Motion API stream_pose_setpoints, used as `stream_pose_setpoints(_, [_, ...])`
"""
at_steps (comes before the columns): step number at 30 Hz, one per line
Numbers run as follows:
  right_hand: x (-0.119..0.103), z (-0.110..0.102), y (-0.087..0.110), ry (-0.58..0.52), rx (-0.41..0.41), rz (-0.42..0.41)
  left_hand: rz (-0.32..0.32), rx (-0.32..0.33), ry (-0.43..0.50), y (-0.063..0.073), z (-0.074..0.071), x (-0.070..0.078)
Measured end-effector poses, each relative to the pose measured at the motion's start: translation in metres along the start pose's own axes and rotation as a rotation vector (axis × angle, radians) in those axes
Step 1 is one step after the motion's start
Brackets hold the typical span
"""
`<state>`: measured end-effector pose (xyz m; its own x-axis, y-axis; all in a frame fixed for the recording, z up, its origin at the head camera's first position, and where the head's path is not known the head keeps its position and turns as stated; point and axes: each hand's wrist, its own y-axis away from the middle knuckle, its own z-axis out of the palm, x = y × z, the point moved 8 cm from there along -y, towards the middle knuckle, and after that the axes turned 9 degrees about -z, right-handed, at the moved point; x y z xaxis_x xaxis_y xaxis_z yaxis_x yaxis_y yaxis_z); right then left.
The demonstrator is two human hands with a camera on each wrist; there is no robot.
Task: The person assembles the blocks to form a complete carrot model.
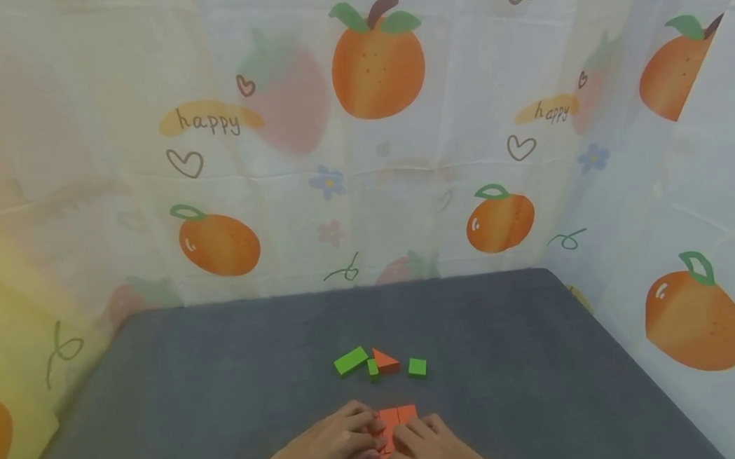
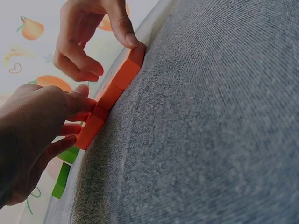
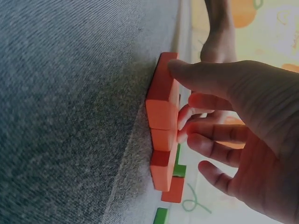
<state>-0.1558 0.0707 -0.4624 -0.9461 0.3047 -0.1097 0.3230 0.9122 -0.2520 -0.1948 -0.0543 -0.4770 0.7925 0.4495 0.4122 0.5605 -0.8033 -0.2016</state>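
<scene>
Fingers (image 1: 407, 439) on orange blocks (image 1: 389, 419), two hands (image 1: 333, 442) (image 1: 441, 450)

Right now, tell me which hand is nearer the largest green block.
Left. The left hand is on the near side of the largest green block, apart from it; the right hand is farther off, nearer the camera and to the right.

Orange-red blocks (image 1: 389, 430) tightly together

On the fruit-patterned cloth (image 1: 404, 206) in the head view, the lowercase word "happy" (image 1: 208, 122) could be read twice, once across an orange-yellow left patch (image 1: 211, 111) and once across a similar right patch (image 1: 547, 108), both in brown handwritten-style letters.
</scene>
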Motion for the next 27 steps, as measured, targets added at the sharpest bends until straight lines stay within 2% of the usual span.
stream_pose_setpoints(5, [0.002,-0.002,-0.001,0.019,-0.002,-0.034,-0.008,-0.007,0.008,0.0,0.002,0.0])
stream_pose_setpoints(8, [0.009,-0.015,-0.004,0.034,0.005,-0.027,0.005,0.013,0.007,0.0,0.001,0.001])
stream_pose_setpoints(11, [0.028,-0.033,-0.01,0.032,-0.009,0.06,0.019,0.032,0.0,0.0,-0.001,0.001])
stream_pose_setpoints(15, [0.069,-0.047,-0.018,0.026,-0.074,0.215,0.022,0.033,-0.018,-0.001,-0.001,0.001])
stream_pose_setpoints(17, [0.09,-0.046,-0.024,0.007,-0.105,0.252,0.025,0.033,-0.029,-0.001,-0.001,0.001])
stream_pose_setpoints(19, [0.106,-0.041,-0.03,-0.006,-0.137,0.252,0.032,0.038,-0.033,-0.001,-0.001,0.002])
stream_pose_setpoints(23, [0.126,-0.024,-0.036,-0.019,-0.234,0.245,0.045,0.043,-0.048,0.0,0.0,0.002])
stream_pose_setpoints(27, [0.14,-0.017,-0.032,0.06,-0.287,0.278,0.048,0.041,-0.052,0.0,0.0,0.002])
